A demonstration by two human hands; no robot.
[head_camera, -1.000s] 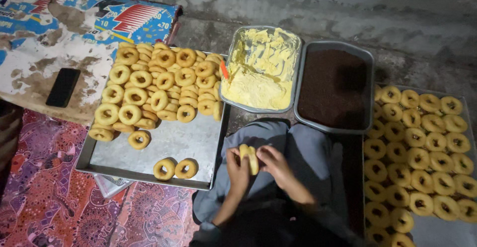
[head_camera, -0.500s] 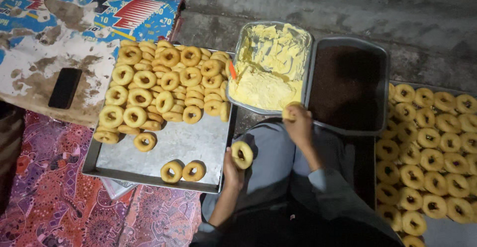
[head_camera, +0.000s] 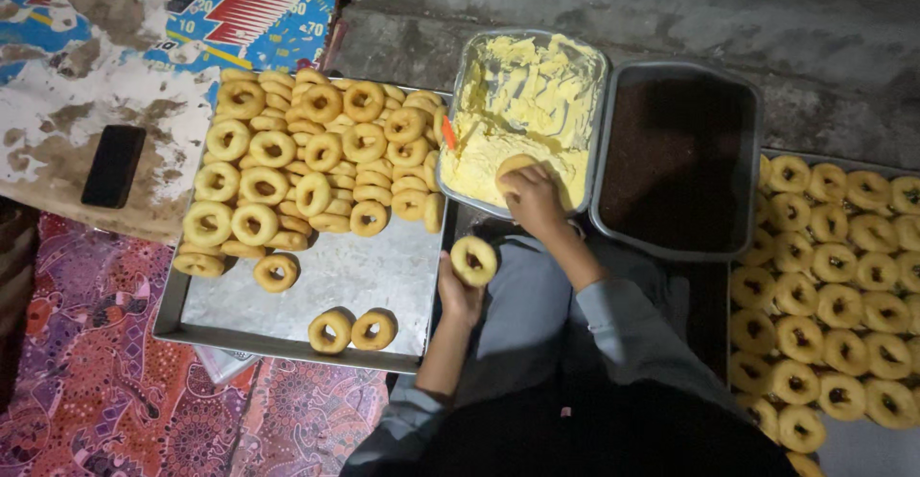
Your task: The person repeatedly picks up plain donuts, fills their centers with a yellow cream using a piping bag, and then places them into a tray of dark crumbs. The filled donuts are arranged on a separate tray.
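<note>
My left hand holds one golden ring-shaped pastry upright over my lap, beside the right edge of the metal tray. My right hand grips a second pastry half and presses it into the pale yellow cream in a metal pan. An orange-handled tool pokes out of the cream at the pan's left side. A heap of plain rings fills the far part of the tray, and two lone rings lie near its front edge.
A second pan holds dark brown crumbs, right of the cream. Another tray of many rings lies at the right. A black phone rests on a worn printed mat at the left. Patterned cloth covers the floor.
My hands, together over my lap with two rings, have parted. The right hand carried one ring up into the cream pan; the left stayed near my lap holding the other.
</note>
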